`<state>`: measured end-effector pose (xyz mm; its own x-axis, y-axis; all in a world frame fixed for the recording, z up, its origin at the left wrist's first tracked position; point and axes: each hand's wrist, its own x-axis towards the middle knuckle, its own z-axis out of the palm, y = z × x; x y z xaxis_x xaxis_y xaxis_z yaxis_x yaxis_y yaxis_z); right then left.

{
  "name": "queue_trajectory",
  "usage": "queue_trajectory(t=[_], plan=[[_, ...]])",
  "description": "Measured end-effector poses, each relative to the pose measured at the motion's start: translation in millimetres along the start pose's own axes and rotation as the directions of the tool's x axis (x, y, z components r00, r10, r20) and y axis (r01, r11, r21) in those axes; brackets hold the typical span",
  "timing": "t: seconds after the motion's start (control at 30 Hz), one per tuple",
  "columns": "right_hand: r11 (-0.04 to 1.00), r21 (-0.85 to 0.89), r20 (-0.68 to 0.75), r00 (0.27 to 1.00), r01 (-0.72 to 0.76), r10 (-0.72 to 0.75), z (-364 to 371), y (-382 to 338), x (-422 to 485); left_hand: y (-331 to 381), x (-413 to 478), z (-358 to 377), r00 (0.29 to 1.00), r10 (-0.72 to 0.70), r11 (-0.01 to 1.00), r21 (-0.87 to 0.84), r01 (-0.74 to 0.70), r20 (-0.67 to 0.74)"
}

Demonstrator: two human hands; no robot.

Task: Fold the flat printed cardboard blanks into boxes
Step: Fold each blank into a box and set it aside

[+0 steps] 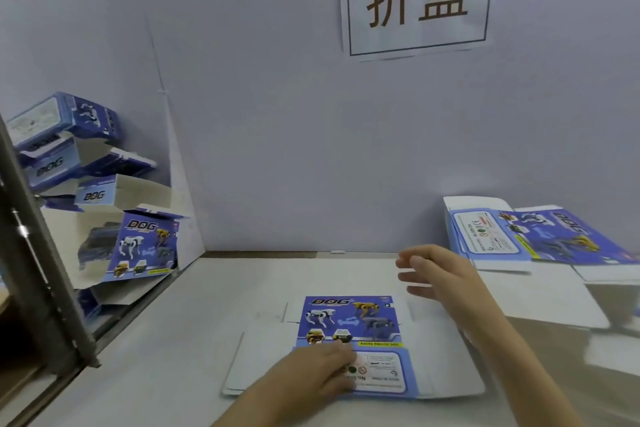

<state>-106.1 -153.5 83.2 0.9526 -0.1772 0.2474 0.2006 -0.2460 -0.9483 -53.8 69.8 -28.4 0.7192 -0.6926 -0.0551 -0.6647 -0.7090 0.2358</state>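
On the table (180, 340), folded boxes (104, 204) pile up at far left and a stack (540, 236) of blanks lies at far right, while one blank (349, 333) lies flat near the middle, the left hand (322, 371) resting flat-fingered on its near panel, the right hand (440, 274) hovering beside it, fingers spread, empty.

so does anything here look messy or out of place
The folded boxes at the left are heaped untidily, tilted at different angles with flaps hanging open rather than stacked. The flat blank under the left hand and the stack of blanks at the right lie flat and look fine.
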Motion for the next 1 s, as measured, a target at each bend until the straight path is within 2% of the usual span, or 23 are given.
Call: queue_trajectory(t=[0.1,0.17,0.27,0.3,0.37,0.47,0.53,0.57,0.6,0.67,0.7,0.73,0.77,0.87,0.93,1.0], plan=[[1.000,0.008,-0.001,1.000,-0.006,0.006,-2.1,1.1,0.6,-1.1,-2.5,2.6,0.998,0.064,0.998,0.028,-0.065,0.027],[1.000,0.012,-0.002,1.000,-0.005,0.005,-3.1,1.7,1.0,-0.7,-1.9,5.8,0.999,0.035,0.992,0.121,-0.038,0.032],[0.999,0.045,-0.029,1.000,0.012,-0.010,-5.9,1.4,1.5,-2.4,-3.0,11.8,0.999,-0.046,0.991,0.123,0.049,-0.020],[0.998,0.057,-0.041,0.999,0.021,-0.018,-7.6,1.3,1.9,-3.4,-1.5,13.6,0.996,-0.054,0.989,0.131,0.063,-0.066],[0.997,0.074,-0.053,0.998,0.026,-0.022,-9.1,1.3,2.5,-5.7,-7.3,13.9,0.997,-0.042,0.990,0.130,0.051,-0.071],[0.993,0.114,-0.071,0.997,0.034,-0.026,-9.3,1.7,2.1,-4.4,-12.6,-4.8,0.964,0.020,0.993,0.121,0.013,-0.265],[0.978,0.179,-0.147,0.986,0.106,-0.080,-9.0,-1.6,0.3,-3.7,-20.4,-32.5,0.922,-0.034,0.998,0.034,0.051,-0.386],[0.967,0.196,-0.217,0.969,0.165,-0.121,-9.9,-4.6,-0.8,-4.6,-25.5,-46.3,0.862,-0.027,0.999,0.010,0.037,-0.506],[0.955,0.196,-0.292,0.943,0.224,-0.161,-11.3,-7.8,-1.8,-4.1,-25.2,-61.5,0.769,-0.036,0.999,-0.024,0.027,-0.638],[0.941,0.151,-0.390,0.893,0.302,-0.224,-15.2,-13.3,-3.0,0.0,-23.8,-92.4,0.498,-0.105,0.987,-0.150,-0.051,-0.861],[0.942,0.116,-0.402,0.882,0.314,-0.244,-16.7,-14.6,-3.1,4.4,-21.2,-106.3,0.383,-0.170,0.966,-0.230,-0.118,-0.908],[0.948,0.086,-0.396,0.883,0.308,-0.251,-17.5,-14.8,-2.6,11.5,-20.1,-118.2,0.315,-0.232,0.933,-0.303,-0.197,-0.920],[0.954,0.063,-0.379,0.891,0.294,-0.249,-17.4,-14.5,-2.4,19.3,-19.1,-127.0,0.290,-0.290,0.881,-0.373,-0.293,-0.912],[0.962,0.056,-0.306,0.921,0.268,-0.239,-12.3,-19.8,-7.4,43.8,-17.8,-137.7,0.344,-0.447,0.694,-0.563,-0.449,-0.826],[0.941,0.173,-0.228,0.941,0.291,-0.249,-6.5,-27.2,-12.5,59.1,-13.6,-133.7,0.384,-0.512,0.599,-0.640,-0.482,-0.768],[0.905,0.260,-0.215,0.934,0.335,-0.284,-3.2,-28.4,-13.9,71.8,-6.0,-126.6,0.441,-0.541,0.533,-0.698,-0.479,-0.716]])
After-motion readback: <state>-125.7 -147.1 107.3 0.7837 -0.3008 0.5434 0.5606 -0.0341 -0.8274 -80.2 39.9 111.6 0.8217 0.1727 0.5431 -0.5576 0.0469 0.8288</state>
